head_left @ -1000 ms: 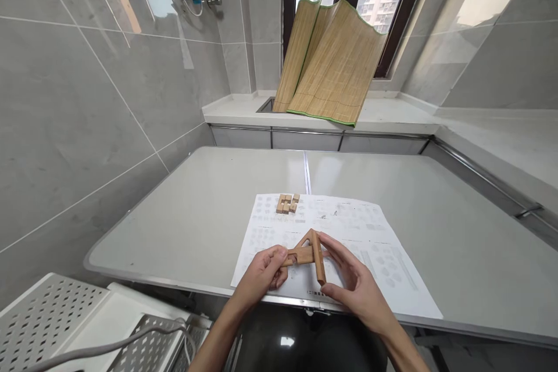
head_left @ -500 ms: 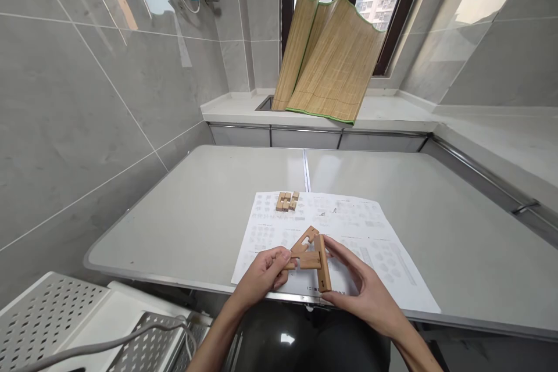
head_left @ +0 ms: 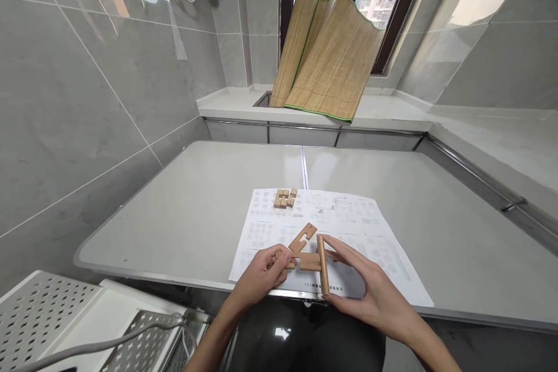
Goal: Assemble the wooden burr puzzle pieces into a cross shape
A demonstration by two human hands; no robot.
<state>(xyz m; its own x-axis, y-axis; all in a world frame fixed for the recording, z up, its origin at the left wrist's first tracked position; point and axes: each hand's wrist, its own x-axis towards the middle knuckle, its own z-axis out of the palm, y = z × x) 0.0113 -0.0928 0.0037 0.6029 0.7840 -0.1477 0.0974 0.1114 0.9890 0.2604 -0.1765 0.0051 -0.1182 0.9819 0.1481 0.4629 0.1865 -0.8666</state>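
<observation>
Several small light-brown wooden blocks [head_left: 284,204] sit on a white paper sheet [head_left: 366,244], whose heading [head_left: 312,285] seems inverted, too small to read. Over it, the left hand [head_left: 264,270] pinches notched brown wooden pieces [head_left: 309,262] between its fingers; the right hand [head_left: 370,286], fingers spread, holds a slim brown wooden bar [head_left: 323,266] at both ends.

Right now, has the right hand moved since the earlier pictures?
Yes: judged against the table seam, the right hand has shifted to the right, with the wooden bar it holds.
</observation>
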